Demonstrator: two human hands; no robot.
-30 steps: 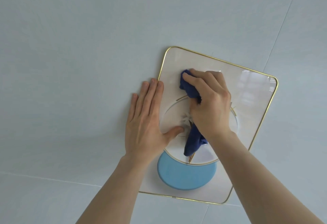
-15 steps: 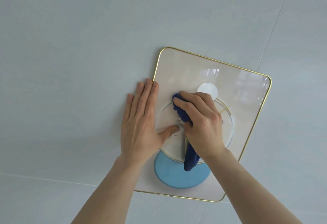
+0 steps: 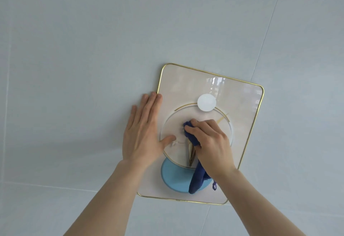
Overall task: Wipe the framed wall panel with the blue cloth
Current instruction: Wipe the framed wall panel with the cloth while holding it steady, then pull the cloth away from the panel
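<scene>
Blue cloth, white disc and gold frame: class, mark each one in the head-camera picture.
Blue cloth point(image 3: 197, 180), head view, on the tail hanging below the right hand.
White disc point(image 3: 206, 102), head view, on its centre.
Gold frame point(image 3: 159, 80), head view, on its left edge.

A: What is worn on the arms?
B: No sleeve shows; both forearms are bare up to the frame's lower edge.
A: The hands?
B: The left hand point(image 3: 143, 133) and right hand point(image 3: 214, 146) are bare, with short, plain nails.
</scene>
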